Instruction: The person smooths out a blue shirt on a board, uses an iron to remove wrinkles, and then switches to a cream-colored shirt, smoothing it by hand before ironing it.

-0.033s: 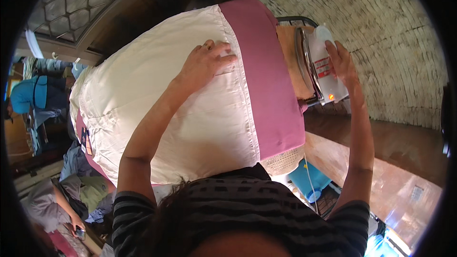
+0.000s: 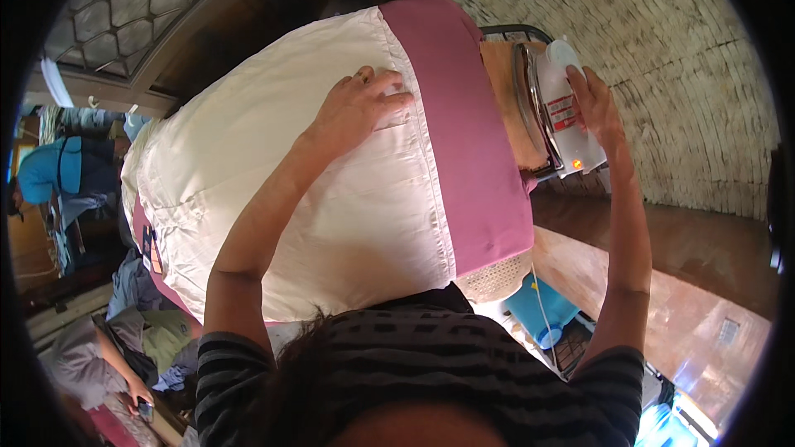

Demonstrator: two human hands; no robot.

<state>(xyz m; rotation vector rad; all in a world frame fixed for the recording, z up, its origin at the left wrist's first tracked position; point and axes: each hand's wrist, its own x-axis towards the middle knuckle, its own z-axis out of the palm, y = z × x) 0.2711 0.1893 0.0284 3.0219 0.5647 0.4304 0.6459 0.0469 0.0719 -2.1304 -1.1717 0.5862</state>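
Cream cloth [image 2: 248, 174], apparently a garment with a stitched edge, lies over the mauve cover of an ironing board [image 2: 476, 149]. My left hand [image 2: 358, 112] rests on it beside that edge, fingers apart and a little bent. At the board's right end, a white clothes iron [image 2: 566, 128] with a chrome rim, red markings and a glowing orange light sits at the tan end piece [image 2: 507, 99]. My right hand [image 2: 598, 112] grips the iron from its right side; the palm side of the grip is hidden.
A blue container [image 2: 538, 310] stands below the board at right, a pale cord hanging past it. Right lies a brown ledge [image 2: 654, 236]. At lower left a person [image 2: 99, 356] holds a small device; another in blue [image 2: 54, 170] is farther left. Dark tags [image 2: 149, 248] lie on the board's left end.
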